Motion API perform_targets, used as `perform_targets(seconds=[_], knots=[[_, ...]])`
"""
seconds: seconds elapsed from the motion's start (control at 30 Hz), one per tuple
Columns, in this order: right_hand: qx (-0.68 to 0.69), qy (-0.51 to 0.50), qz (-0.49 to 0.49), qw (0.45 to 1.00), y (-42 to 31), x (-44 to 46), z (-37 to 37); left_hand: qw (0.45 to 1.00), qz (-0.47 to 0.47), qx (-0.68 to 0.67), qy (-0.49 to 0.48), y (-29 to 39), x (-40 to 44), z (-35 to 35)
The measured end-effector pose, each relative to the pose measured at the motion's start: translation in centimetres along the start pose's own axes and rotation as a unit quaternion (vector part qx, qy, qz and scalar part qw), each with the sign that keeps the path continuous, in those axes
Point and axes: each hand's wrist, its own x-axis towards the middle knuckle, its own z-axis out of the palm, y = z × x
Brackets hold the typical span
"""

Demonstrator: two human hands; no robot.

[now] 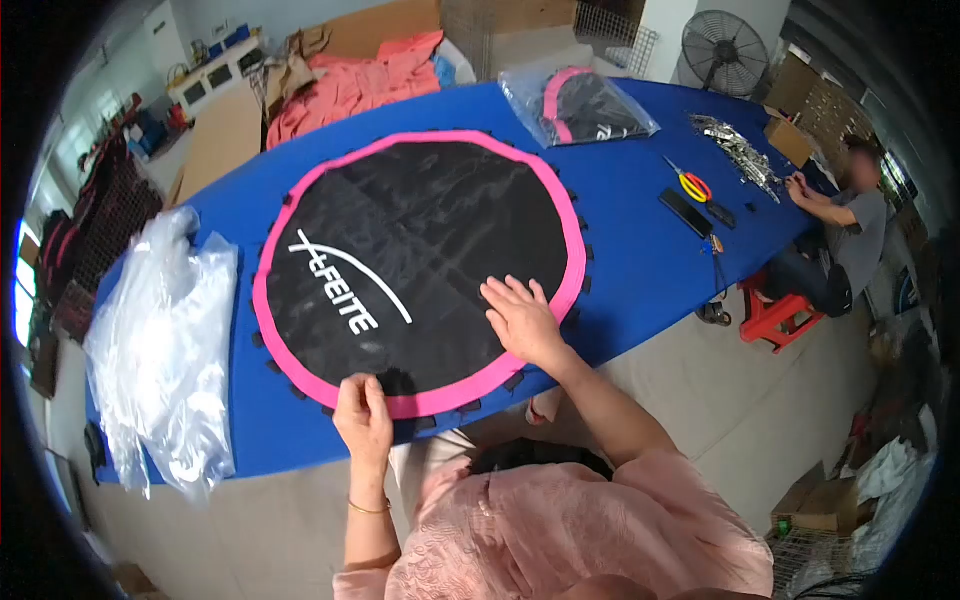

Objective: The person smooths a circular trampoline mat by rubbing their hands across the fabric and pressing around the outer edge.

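Observation:
A round black trampoline mat [440, 240] lies spread on the blue table, with a pink border, small black tabs around its edge and white "FEITE" lettering. At the near edge, my left hand [364, 418] is closed, its fingers curled on the pink border; the fingertips are partly hidden. My right hand [522, 318] rests flat on the black fabric at the near right, fingers stretched out and holding nothing.
Clear plastic bags [165, 350] are piled at the left. Behind lies a bagged mat [590, 110]. Scissors [690, 184], a phone [685, 212] and shiny metal pieces [738, 150] lie at the right. Another person [850, 225] sits by a red stool [775, 312].

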Motion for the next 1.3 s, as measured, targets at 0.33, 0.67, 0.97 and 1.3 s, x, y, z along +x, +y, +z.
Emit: perform_targets(seconds=[0.33,0.67,0.97,1.3], knots=[[-0.033,-0.023,0.008,0.999,-0.3,-0.1,0.8,0.965,0.161,0.204,-0.022,-4.1,-0.9,0.4],[-0.032,0.028,-0.008,0.999,0.6,0.1,1.1,0.968,0.179,0.178,0.001,-3.7,-1.0,0.7],[0.003,0.051,-0.013,0.999,1.5,-0.5,1.4,0.962,0.172,0.210,-0.003,-3.6,-1.1,0.6],[0.044,0.115,-0.053,0.991,1.3,-0.6,1.2,0.960,0.172,0.220,-0.011,-2.5,-1.1,0.5]])
